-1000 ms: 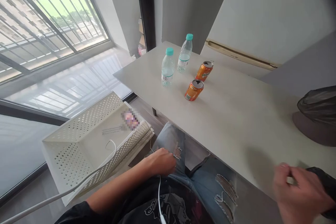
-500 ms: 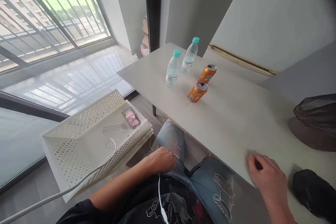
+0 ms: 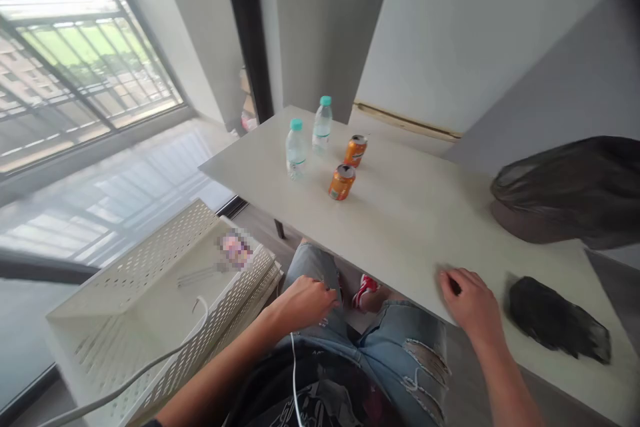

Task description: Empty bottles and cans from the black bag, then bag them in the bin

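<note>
right hand (image 3: pixel 470 303) flat on table (image 3: pixel 415 213) edge, fingers apart | black bag (image 3: pixel 555 323) just beside | left hand (image 3: pixel 305 300) loose on jeans (image 3: pixel 400 353)

The premises appeared to be a room in a dwelling, on an upper floor. A large barred window (image 3: pixel 75 80) at far left overlooked a lawn and other buildings. Plain grey walls enclosed a pale table (image 3: pixel 415 213), which carried two water bottles (image 3: pixel 296 149) and two orange drink cans (image 3: pixel 342 181). A white perforated basket (image 3: pixel 150 307) stood at near left.
</note>
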Motion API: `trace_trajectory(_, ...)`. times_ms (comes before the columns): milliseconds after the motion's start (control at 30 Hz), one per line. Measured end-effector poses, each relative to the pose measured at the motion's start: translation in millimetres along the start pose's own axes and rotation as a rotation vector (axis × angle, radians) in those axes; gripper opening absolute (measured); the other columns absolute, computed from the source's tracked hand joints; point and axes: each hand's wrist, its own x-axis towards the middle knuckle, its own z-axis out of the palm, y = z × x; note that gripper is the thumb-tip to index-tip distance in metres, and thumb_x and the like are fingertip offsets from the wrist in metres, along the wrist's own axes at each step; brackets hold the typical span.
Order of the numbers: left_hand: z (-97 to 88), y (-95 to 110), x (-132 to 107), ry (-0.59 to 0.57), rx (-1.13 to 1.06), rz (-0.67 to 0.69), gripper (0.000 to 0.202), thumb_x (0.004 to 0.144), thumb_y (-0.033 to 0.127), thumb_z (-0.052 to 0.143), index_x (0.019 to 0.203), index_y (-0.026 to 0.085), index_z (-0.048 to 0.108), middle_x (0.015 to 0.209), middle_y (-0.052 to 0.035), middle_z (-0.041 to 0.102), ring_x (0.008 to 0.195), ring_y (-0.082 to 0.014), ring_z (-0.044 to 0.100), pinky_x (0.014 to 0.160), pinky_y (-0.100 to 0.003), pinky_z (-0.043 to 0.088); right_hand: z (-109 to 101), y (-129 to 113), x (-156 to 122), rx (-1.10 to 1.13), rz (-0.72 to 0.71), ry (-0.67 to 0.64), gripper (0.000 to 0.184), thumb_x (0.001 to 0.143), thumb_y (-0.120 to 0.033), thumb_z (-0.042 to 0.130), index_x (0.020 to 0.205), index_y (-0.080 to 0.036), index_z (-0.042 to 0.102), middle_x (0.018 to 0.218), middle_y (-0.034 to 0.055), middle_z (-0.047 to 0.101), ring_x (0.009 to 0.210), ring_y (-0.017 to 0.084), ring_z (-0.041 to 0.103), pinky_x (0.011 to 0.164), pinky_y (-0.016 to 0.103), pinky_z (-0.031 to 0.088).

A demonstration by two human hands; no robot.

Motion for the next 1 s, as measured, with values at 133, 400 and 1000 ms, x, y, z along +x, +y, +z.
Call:
trace_trajectory(133,-17.0,3.9,23.0,0.186,-0.104,0.005,0.019,0.109,0.018,0.049,0.094,0.021,0.061,0.086,-0.0024,0.070,0.080,-0.0190,0.069,0.067,-0.030,0.045,-3.9,-7.7,5.4,0.021,0.040,-0.036,0.037,0.106,-0.030,0.046,0.072,-0.023,0.057,0.075,0.0048,0.064,0.079,0.020,0.057,0.080,0.033,0.042)
trace_trajectory(400,-65.1,-14.2,118.6,0.463,-0.127,0.087,0.026,0.097,0.002,0.035,0.093,0.022,0.052,0.095,-0.0048,0.059,0.092,-0.0228,0.057,0.084,-0.034,0.046,-9.5,-14.6,12.7,0.124,0.161,-0.075,0.032,0.107,-0.020,0.046,0.078,-0.021,0.061,0.080,0.0043,0.065,0.081,0.020,0.059,0.083,0.035,0.045)
trace_trajectory(1000,-21.7,-48.1,185.0,0.498,0.002,-0.013,0.023,0.100,0.013,0.038,0.098,0.023,0.059,0.098,-0.0061,0.060,0.091,-0.0260,0.059,0.086,-0.041,0.048,-6.3,-13.4,14.2,0.133,0.225,-0.009,0.020,0.097,-0.009,0.063,0.080,-0.021,0.060,0.084,0.0010,0.062,0.089,0.018,0.059,0.083,0.032,0.042)
